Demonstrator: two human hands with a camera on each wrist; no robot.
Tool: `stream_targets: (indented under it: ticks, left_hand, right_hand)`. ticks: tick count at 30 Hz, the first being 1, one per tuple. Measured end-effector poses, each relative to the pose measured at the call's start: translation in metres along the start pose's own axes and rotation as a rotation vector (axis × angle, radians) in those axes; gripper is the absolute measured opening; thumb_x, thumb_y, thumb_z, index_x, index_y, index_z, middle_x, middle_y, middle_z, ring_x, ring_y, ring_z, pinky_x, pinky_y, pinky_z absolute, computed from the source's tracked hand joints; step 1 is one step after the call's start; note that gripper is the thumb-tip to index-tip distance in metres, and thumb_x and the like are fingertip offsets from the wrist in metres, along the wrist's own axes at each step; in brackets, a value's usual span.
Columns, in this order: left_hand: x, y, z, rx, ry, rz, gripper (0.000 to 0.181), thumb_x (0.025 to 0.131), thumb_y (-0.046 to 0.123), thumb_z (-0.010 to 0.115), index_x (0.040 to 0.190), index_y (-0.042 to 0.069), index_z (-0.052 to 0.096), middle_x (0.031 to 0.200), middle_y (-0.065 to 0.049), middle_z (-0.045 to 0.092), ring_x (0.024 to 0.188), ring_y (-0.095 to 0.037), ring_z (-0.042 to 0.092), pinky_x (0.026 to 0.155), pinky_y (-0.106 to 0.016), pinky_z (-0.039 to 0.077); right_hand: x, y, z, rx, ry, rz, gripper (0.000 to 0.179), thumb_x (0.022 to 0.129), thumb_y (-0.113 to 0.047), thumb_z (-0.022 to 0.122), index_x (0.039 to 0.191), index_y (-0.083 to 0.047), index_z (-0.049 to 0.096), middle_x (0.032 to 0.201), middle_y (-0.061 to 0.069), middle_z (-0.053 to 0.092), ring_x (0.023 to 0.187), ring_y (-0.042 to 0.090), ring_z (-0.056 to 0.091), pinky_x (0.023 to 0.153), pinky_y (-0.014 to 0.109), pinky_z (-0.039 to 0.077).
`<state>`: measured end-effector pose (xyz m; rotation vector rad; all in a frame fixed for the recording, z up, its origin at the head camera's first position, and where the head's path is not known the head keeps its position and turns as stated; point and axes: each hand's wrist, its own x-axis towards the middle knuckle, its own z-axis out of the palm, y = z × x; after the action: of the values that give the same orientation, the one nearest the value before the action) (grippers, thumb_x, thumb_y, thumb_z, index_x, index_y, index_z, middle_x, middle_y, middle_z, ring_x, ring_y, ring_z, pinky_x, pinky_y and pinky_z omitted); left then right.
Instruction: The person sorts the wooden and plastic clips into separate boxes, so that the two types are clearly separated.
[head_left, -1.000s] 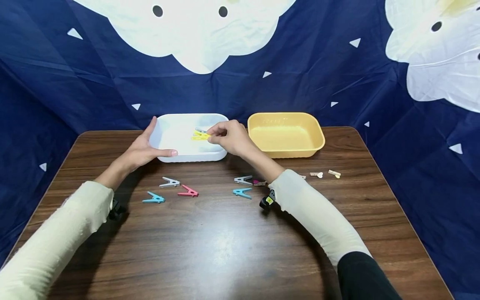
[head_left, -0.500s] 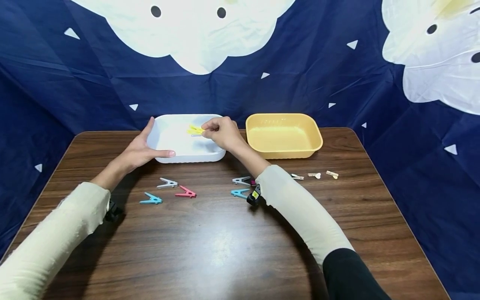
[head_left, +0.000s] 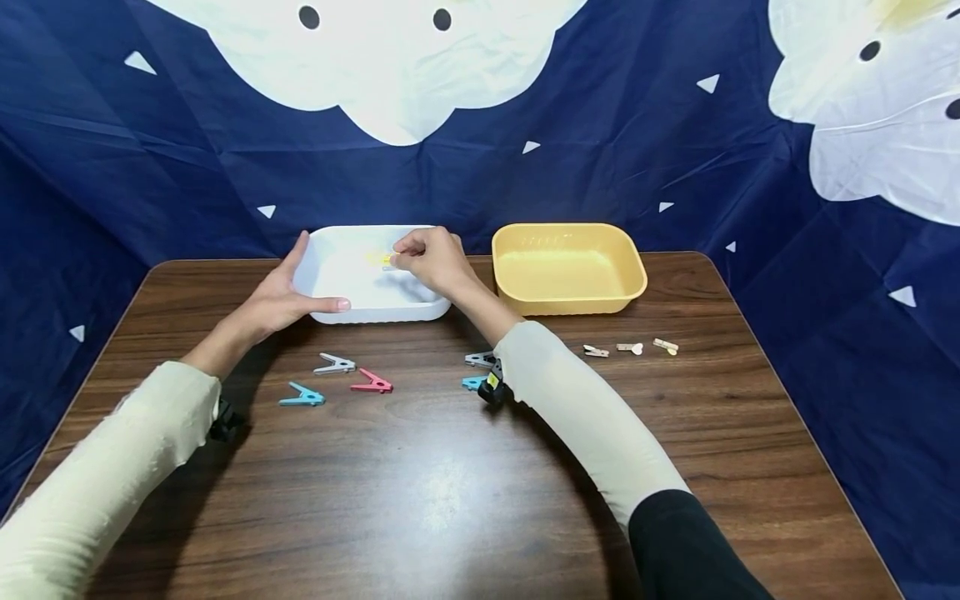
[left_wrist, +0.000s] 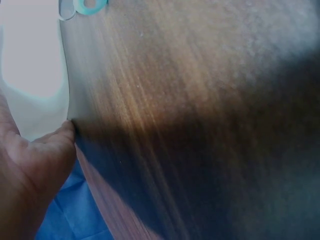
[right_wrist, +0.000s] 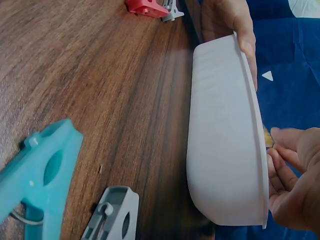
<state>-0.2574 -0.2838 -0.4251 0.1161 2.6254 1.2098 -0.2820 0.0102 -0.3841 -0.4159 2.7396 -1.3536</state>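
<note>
My left hand point(head_left: 273, 296) holds the left end of the white tray point(head_left: 330, 312), its thumb along the front rim. Over the tray, my right hand point(head_left: 435, 258) pinches a yellow clothespin point(head_left: 386, 260) between thumb and fingertips. The fingers partly hide it, and its outline is blurred. A pale grey thing beneath it in the tray shows only in part. In the right wrist view the tray point(right_wrist: 225, 130) stands side-on, with a bit of yellow clothespin point(right_wrist: 268, 137) at the right fingertips. The left wrist view shows the left hand point(left_wrist: 40, 160) against the tray's corner point(left_wrist: 35, 115).
A yellow tray point(head_left: 570, 307) stands on the right. Left of centre lie a grey clothespin point(head_left: 334, 363), a red one point(head_left: 372, 381) and a blue one point(head_left: 303, 394). The right forearm partly covers a grey clothespin point(head_left: 477, 359) and a blue one point(head_left: 472, 382). Small wooden clips point(head_left: 630, 348) lie farther right.
My right hand has moved a little left over the white tray with the yellow clothespin. The left hand keeps its hold on the tray.
</note>
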Motion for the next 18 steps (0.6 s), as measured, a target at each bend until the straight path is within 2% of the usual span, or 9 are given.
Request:
stream_targets:
  ticks: [8, 18]
  left_hand:
    - [0.0, -0.001, -0.001, -0.002, 0.005, 0.016, 0.152, 0.088, 0.046, 0.099, 0.177, 0.033, -0.025, 0.189, -0.002, -0.018, 0.178, -0.037, -0.008, 0.143, -0.067, 0.005]
    - [0.001, -0.002, -0.001, -0.012, -0.003, 0.008, 0.151, 0.09, 0.045, 0.098, 0.176, 0.034, -0.026, 0.189, -0.001, -0.018, 0.178, -0.036, -0.011, 0.143, -0.068, 0.005]
  right_hand:
    - [-0.004, 0.0, -0.001, 0.0, -0.025, -0.025, 0.017, 0.103, -0.023, 0.086, 0.116, -0.011, 0.088, 0.108, 0.0, 0.085, 0.096, 0.01, 0.071, 0.083, 0.021, 0.053]
    - [-0.021, 0.003, -0.005, 0.041, -0.067, -0.072, 0.021, 0.102, -0.019, 0.086, 0.12, -0.008, 0.088, 0.108, 0.004, 0.086, 0.094, 0.011, 0.072, 0.083, 0.022, 0.051]
